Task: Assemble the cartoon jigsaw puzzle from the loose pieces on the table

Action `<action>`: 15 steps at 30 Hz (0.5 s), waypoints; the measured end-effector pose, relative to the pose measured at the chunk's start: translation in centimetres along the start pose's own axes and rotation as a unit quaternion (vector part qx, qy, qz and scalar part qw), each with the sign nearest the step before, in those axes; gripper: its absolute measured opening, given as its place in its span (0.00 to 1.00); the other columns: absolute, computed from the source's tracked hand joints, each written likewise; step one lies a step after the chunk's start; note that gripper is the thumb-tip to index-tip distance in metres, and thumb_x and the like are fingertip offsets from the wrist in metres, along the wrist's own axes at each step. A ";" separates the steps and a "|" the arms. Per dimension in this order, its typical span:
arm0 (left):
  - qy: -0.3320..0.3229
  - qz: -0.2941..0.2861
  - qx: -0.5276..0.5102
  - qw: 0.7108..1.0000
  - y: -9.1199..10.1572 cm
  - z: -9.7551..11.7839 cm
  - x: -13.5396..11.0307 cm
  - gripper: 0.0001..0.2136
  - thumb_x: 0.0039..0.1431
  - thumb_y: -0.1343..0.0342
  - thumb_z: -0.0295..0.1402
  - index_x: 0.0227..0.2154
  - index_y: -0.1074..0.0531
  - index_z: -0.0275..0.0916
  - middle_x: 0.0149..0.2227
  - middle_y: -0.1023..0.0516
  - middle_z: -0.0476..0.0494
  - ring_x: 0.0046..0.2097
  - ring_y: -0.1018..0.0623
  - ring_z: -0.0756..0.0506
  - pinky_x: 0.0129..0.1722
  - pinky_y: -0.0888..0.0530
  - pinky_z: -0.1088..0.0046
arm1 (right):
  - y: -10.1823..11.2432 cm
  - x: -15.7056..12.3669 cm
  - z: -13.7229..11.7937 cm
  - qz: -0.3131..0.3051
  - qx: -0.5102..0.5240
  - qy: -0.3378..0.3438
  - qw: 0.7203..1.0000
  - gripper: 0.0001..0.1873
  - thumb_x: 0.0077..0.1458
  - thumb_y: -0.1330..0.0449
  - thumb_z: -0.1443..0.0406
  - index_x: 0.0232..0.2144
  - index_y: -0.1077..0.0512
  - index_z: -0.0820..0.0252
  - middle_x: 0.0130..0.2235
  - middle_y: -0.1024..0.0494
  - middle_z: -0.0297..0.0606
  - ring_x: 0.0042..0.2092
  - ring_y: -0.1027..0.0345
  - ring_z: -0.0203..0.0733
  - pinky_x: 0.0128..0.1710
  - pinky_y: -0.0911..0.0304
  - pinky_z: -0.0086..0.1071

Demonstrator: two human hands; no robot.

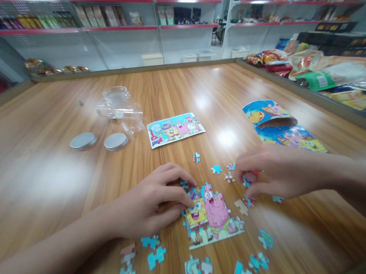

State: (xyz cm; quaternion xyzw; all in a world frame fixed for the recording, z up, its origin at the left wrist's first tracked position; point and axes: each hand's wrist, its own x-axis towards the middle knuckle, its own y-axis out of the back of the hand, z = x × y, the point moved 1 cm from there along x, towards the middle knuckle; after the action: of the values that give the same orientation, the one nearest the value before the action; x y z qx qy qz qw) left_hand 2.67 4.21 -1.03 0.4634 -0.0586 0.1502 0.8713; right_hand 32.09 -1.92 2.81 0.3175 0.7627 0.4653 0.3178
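Observation:
A partly joined jigsaw puzzle lies on the table, showing a yellow square cartoon figure beside a pink one. My left hand rests at its left edge, fingers apart and fingertips touching its upper left. To the right of the puzzle, my right hand is curled down with thumb and fingers around a small red and blue puzzle piece, which the fingers partly cover. Close by lie a face-down piece and a light blue piece. More loose pieces lie scattered near the table's front.
Behind the puzzle lies a picture card. Clear plastic jars and silver lids stand farther left. A curled printed sheet is at right. Packaged goods sit beyond the right edge; shelves line the back.

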 end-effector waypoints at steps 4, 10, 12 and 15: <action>-0.001 0.010 -0.009 1.000 -0.1 -0.1 0.1 0.10 0.61 0.44 0.23 0.41 0.22 0.40 0.50 0.26 0.37 0.51 0.27 0.41 0.53 0.28 0.60 | -0.1 -0.2 -0.6 -0.045 0.008 0.011 0.999 0.06 0.54 0.33 0.65 0.31 0.28 0.56 0.27 0.28 0.28 0.28 0.37 0.34 0.27 0.51 0.29; 0.032 0.042 -0.082 0.995 0.1 -0.5 0.2 0.08 0.63 0.44 0.25 0.40 0.20 0.38 0.46 0.23 0.37 0.47 0.23 0.45 0.50 0.25 0.65 | -0.8 0.0 -0.4 -0.050 0.028 0.030 0.998 0.05 0.54 0.39 0.71 0.31 0.30 0.56 0.29 0.25 0.31 0.31 0.33 0.37 0.28 0.47 0.30; 0.046 0.048 -0.123 0.990 0.3 -0.5 0.4 0.07 0.63 0.43 0.26 0.40 0.20 0.37 0.44 0.22 0.37 0.44 0.22 0.46 0.47 0.24 0.67 | -0.9 -0.1 -0.1 -0.051 0.035 0.030 0.998 0.05 0.55 0.39 0.70 0.30 0.30 0.55 0.29 0.25 0.33 0.30 0.33 0.39 0.27 0.46 0.31; 0.057 0.059 -0.177 0.981 0.5 -0.5 0.5 0.07 0.62 0.42 0.25 0.39 0.20 0.35 0.43 0.21 0.36 0.43 0.21 0.46 0.46 0.23 0.68 | -1.1 -0.1 0.2 -0.056 0.038 0.024 0.997 0.05 0.58 0.40 0.68 0.30 0.30 0.54 0.29 0.25 0.34 0.30 0.32 0.41 0.27 0.45 0.33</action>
State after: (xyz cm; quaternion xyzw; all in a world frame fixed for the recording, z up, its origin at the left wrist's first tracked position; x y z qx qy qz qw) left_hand 2.96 5.03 -0.82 0.2884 -0.0615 0.2152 0.9310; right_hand 32.06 -2.33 1.75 0.2750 0.8035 0.4251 0.3132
